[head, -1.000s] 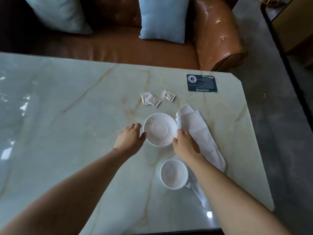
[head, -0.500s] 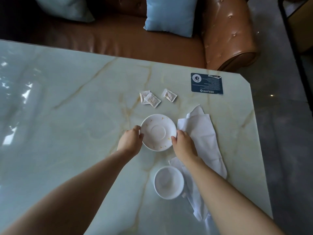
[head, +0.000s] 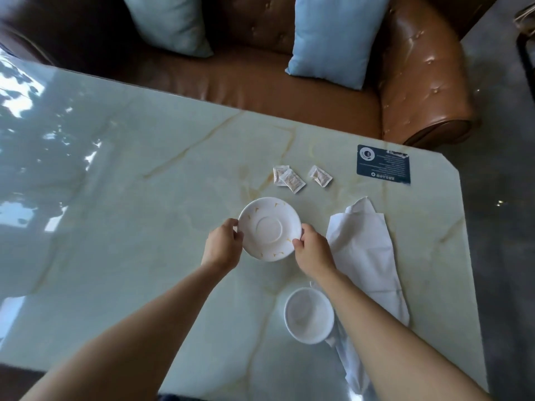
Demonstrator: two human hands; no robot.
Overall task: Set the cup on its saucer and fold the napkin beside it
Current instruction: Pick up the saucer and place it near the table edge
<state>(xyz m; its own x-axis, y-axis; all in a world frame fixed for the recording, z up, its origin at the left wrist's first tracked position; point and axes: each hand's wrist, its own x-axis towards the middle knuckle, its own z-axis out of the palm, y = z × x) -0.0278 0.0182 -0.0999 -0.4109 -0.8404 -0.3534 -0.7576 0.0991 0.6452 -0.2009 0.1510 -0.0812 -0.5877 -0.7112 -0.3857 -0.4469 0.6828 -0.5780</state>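
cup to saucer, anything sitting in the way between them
No object lies on the bare marble between the cup and the saucer. The right hand and its forearm cross just above the cup, and both hands grip the saucer's rim, the left hand opposite.

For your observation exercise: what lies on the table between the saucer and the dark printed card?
In the head view, three small packets lie between the saucer and the card; otherwise bare table.

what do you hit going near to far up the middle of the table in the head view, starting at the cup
cup → saucer, gripped at its rim by the left hand and right hand → sachets → sofa
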